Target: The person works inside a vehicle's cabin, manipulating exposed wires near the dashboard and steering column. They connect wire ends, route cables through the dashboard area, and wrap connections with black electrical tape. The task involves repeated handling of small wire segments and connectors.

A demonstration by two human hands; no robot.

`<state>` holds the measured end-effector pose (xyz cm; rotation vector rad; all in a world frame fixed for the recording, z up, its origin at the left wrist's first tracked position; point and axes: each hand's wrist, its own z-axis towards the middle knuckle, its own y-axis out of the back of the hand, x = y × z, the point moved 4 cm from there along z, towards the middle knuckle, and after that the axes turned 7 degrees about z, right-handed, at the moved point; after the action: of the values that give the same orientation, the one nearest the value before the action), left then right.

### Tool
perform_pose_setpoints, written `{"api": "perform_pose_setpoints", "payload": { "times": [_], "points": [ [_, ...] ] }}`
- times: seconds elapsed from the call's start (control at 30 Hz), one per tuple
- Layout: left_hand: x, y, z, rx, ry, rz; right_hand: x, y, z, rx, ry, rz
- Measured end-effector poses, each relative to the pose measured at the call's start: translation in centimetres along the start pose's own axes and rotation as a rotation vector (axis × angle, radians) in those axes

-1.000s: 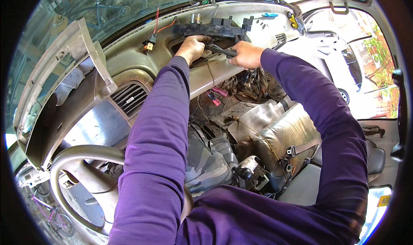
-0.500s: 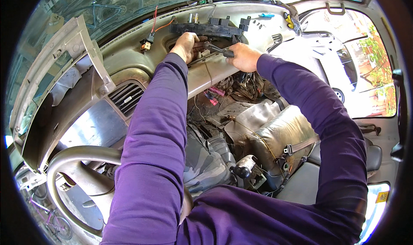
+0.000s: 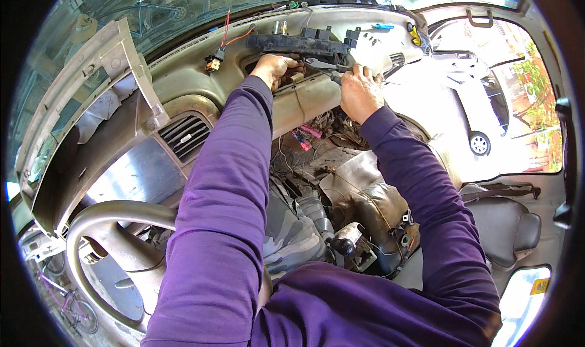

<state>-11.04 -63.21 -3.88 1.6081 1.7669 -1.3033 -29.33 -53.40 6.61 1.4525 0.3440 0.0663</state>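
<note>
Dash is already pretty gutted, wires hanging out, and the black plastic module (image 3: 298,42) on top is gripped by the left hand (image 3: 275,70) while pliers (image 3: 329,67) are clutched in the right hand (image 3: 361,91), so it's seemingly not freed yet.

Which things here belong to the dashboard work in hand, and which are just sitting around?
In hand:
left hand at the black plastic module on the dashboard top
right hand gripping pliers at that module

Lying about:
steering wheel
air vent
loose red-wired connector
gear knob
passenger seat
</note>
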Motion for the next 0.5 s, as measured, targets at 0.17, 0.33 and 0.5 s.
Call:
{"api": "perform_pose_setpoints", "payload": {
  "times": [0.17, 0.33, 0.5],
  "points": [
    [0.2, 0.4, 0.4, -0.027, 0.023, -0.015, 0.5, 0.8, -0.5, -0.022, 0.032, 0.167],
    [0.8, 1.1, 1.4, 0.005, -0.039, 0.014, -4.5, -0.6, 3.3, -0.055, -0.34, 0.425],
    [0.0, 0.5, 0.1, -0.013, -0.005, -0.013, -10.6, -5.4, 6.2, 0.03, -0.657, 0.401]
  ]
}}
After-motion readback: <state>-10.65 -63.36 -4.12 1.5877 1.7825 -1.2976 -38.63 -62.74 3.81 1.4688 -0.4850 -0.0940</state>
